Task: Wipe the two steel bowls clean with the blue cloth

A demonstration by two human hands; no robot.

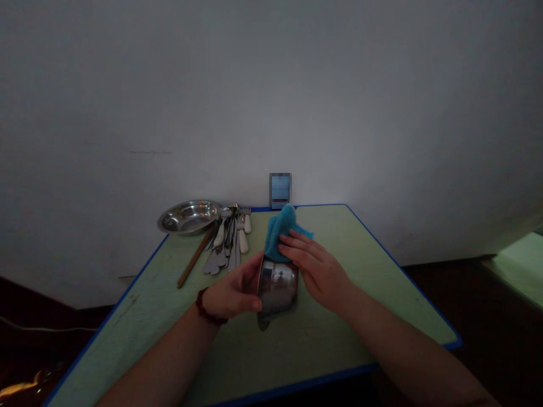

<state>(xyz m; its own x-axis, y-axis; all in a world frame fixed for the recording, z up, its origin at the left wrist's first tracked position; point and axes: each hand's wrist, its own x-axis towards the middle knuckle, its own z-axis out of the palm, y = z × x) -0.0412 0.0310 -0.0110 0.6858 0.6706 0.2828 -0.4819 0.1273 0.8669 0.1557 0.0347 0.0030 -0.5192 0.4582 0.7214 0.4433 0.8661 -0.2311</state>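
A shiny metal bowl (pixel 278 288) is tipped on its side above the middle of the table, its rim facing left. My left hand (pixel 237 291) grips that rim, thumb outside and fingers reaching into the bowl's mouth. A blue cloth (pixel 282 232) lies bunched over the upper side of the bowl. My right hand (pixel 316 268) presses the cloth against the bowl, its fingers lying over the fabric. The inside of the bowl is turned away from view.
A light green table (pixel 339 333) with blue edging stands against a grey wall. At its back left are an oval metal dish (pixel 190 217), wooden chopsticks (pixel 195 257) and a pile of forks, spoons and knives (pixel 229 237). A small screen (pixel 280 190) leans on the wall.
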